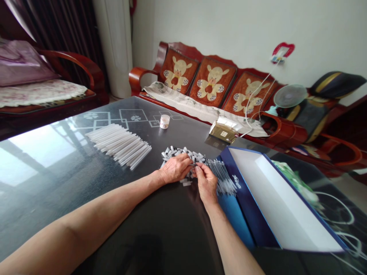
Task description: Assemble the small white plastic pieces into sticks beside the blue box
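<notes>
Small caps (171, 152) are lying beside left hand (177, 168) and right hand (207, 182), whose nearly closed fingers are pinching a thin piece (194, 165); brushing knuckles could be scattering the caps.

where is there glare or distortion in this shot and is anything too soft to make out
In the head view, pale window-like glare washes over the left of the dark tabletop; in the head view, wide-angle distortion seems to stretch the blue box toward the lower right; also in the head view, detail where left hand and right hand meet is too small to read.
</notes>
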A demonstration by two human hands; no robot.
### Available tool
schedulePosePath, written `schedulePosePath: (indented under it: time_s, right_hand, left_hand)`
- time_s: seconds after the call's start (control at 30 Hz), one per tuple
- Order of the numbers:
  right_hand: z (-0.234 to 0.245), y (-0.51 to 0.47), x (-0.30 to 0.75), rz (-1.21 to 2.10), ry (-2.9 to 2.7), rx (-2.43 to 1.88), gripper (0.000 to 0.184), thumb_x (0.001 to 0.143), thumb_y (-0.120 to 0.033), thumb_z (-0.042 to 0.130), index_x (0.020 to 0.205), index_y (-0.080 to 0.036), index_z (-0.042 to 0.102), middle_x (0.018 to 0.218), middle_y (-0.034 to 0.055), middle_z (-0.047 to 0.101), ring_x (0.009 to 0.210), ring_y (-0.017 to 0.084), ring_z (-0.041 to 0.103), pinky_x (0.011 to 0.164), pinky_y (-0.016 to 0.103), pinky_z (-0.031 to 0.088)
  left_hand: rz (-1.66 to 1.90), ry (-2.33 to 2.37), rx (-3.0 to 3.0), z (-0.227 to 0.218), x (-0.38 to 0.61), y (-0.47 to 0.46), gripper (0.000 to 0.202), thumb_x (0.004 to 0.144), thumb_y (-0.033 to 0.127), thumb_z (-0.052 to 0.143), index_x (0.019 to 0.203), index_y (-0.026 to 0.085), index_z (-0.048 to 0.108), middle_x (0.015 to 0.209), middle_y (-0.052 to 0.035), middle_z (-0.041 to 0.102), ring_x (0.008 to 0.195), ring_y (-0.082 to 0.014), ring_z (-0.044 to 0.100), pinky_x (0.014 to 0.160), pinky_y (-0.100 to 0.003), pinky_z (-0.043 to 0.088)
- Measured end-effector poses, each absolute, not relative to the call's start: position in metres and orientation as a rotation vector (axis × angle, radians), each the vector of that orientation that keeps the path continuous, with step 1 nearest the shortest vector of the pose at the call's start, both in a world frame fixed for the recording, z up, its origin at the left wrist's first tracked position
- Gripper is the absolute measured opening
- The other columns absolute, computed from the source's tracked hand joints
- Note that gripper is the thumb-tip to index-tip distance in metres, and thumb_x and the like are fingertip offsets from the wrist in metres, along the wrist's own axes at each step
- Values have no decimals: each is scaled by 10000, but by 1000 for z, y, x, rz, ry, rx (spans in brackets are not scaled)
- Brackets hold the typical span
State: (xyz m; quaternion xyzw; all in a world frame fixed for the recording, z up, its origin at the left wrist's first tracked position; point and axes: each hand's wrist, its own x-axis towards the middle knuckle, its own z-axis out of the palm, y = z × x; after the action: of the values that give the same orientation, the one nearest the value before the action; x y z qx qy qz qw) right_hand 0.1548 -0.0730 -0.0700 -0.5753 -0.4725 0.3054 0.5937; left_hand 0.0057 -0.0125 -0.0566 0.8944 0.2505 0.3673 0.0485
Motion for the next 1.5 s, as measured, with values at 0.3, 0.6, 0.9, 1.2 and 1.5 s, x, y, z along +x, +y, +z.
schedulePosePath:
  time_s: [0.3,0.6,0.9,1.2,1.5]
  right_hand:
    - [-58,-78,150,628,-1210,-1454,394,843,-540,477,761,-182,621,621,12,628,497,137,544,525,260,447]
    - [-58,-80,149,671,-1189,-1416,344,814,-512,526,873,-183,609,615,3,615,476,123,498,470,242,418]
    - [-57,-79,148,628,-1176,-1459,408,826,-566,481,809,-181,612,596,12,622,475,134,525,464,248,415]
    - [-65,-76,152,601,-1244,-1460,362,847,-533,477,783,-196,593,599,7,629,538,153,574,542,264,444]
    - [-65,-77,152,623,-1201,-1398,333,816,-486,522,931,-184,605,625,0,633,533,146,567,541,265,447]
  left_hand:
    - [1114,696,2811,-54,4,-15,258,944,264,350,967,131,570,864,-83,561,823,-168,556,744,-286,483]
    - [1083,703,2822,-53,4,-16,265,950,276,342,953,140,570,847,-77,553,824,-171,553,747,-289,474]
    - [1078,748,2826,-54,4,-15,278,950,284,332,930,142,571,826,-71,548,798,-168,550,720,-284,471]
    - [1055,712,2841,-52,3,-16,284,956,287,326,938,145,571,817,-70,546,797,-170,544,715,-288,463]
    - [1060,732,2836,-55,3,-14,302,957,306,328,930,142,581,825,-71,549,808,-170,543,725,-286,462]
